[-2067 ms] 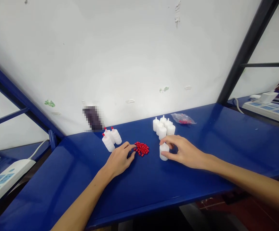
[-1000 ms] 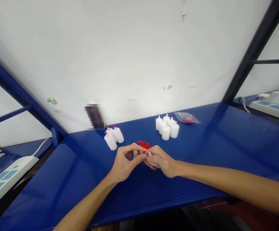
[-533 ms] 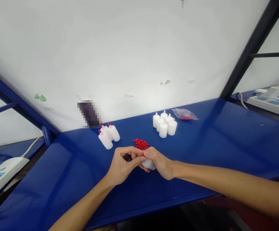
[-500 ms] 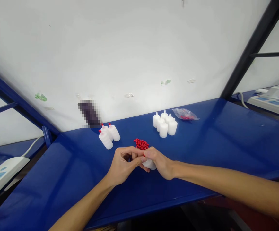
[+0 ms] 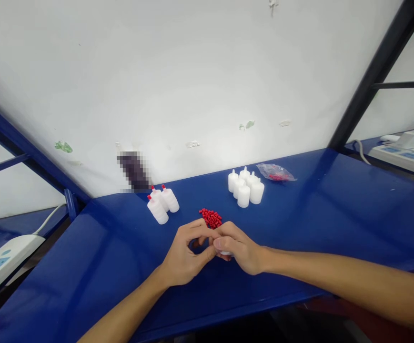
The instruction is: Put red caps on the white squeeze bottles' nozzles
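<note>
Low at the centre, my left hand and my right hand meet around a small white bottle, most of which their fingers cover. The tip of the bottle is hidden. Just beyond my fingers lies a pile of small red caps. To the left stand three white bottles with red tips. Several white bottles without red tips are grouped at the back right.
A clear plastic bag with red pieces lies by the wall on the blue table. Power strips are at both sides. A dark pixelated patch shows against the wall.
Both hands have shifted slightly down in the view and now cover more of the white bottle. The red piece seen between the fingers before is hidden now.
</note>
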`<state>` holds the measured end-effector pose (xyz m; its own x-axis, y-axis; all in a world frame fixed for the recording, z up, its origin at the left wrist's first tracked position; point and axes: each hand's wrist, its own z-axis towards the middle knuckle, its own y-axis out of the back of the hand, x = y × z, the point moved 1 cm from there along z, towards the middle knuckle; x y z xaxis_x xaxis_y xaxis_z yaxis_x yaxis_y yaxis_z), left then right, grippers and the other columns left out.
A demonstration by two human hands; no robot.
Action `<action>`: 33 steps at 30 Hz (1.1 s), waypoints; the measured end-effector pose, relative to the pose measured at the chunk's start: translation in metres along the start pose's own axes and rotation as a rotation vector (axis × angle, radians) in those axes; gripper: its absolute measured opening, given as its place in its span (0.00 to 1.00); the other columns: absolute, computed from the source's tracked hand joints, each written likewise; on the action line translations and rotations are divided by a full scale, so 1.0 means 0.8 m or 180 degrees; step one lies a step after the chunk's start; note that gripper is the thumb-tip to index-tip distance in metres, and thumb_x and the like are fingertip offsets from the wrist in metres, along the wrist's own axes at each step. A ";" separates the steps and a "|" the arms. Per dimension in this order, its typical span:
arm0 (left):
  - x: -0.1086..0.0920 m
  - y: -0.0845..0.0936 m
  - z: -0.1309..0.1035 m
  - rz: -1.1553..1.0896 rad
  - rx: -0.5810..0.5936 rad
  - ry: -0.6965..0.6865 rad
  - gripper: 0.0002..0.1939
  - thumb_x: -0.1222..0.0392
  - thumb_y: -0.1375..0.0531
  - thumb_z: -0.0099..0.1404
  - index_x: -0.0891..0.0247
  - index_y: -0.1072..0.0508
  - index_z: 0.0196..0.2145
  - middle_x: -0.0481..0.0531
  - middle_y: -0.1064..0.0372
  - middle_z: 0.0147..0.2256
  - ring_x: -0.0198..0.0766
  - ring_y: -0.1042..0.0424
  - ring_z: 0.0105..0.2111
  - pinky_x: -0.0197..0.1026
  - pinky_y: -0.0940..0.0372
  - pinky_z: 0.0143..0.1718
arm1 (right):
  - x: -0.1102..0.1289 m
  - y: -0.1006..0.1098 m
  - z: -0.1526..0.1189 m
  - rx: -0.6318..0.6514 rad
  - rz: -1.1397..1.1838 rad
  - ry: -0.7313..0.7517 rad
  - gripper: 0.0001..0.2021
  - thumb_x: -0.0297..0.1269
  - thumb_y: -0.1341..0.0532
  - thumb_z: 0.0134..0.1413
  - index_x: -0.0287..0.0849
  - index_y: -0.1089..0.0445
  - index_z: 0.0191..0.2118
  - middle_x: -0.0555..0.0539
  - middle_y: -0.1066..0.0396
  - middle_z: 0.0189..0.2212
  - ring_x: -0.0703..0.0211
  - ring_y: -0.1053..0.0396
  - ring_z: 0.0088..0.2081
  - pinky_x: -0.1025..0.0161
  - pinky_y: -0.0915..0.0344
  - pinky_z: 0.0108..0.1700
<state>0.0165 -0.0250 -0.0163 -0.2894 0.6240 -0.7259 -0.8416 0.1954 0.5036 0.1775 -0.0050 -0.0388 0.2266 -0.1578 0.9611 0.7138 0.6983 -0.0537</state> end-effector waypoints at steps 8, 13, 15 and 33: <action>0.013 0.003 -0.011 0.0919 -0.0204 -0.0899 0.06 0.67 0.47 0.69 0.62 0.33 0.42 0.45 0.38 0.26 0.30 0.41 0.23 0.34 0.45 0.26 | 0.010 0.003 -0.002 0.0110 -0.0731 0.0133 0.18 0.47 0.48 0.63 0.39 0.36 0.28 0.54 0.44 0.19 0.67 0.46 0.21 0.67 0.48 0.24; 0.036 0.054 -0.007 0.2117 -0.0548 0.0043 0.08 0.58 0.49 0.72 0.62 0.33 0.41 0.43 0.37 0.21 0.32 0.39 0.19 0.34 0.47 0.24 | 0.015 0.023 0.003 -0.0202 -0.1098 0.0180 0.19 0.50 0.44 0.64 0.39 0.33 0.30 0.54 0.41 0.19 0.67 0.45 0.22 0.67 0.47 0.25; 0.042 0.072 -0.003 0.2919 -0.0078 0.0487 0.10 0.55 0.48 0.72 0.60 0.30 0.42 0.45 0.33 0.21 0.35 0.34 0.20 0.35 0.48 0.24 | 0.016 0.032 0.005 -0.0350 -0.1189 0.0327 0.18 0.48 0.36 0.57 0.39 0.35 0.24 0.54 0.39 0.19 0.68 0.45 0.22 0.67 0.48 0.25; 0.070 0.016 0.022 0.3105 0.0563 0.0949 0.18 0.62 0.53 0.74 0.61 0.32 0.57 0.55 0.30 0.40 0.40 0.26 0.35 0.39 0.34 0.35 | 0.014 0.013 -0.006 0.0718 -0.1850 0.0706 0.14 0.41 0.50 0.67 0.40 0.34 0.33 0.48 0.31 0.30 0.60 0.35 0.32 0.63 0.39 0.40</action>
<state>-0.0024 0.0253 -0.0424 -0.9311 0.3626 -0.0398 -0.1084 -0.1711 0.9793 0.1906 -0.0031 -0.0296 -0.0052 -0.6763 0.7366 0.6103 0.5814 0.5381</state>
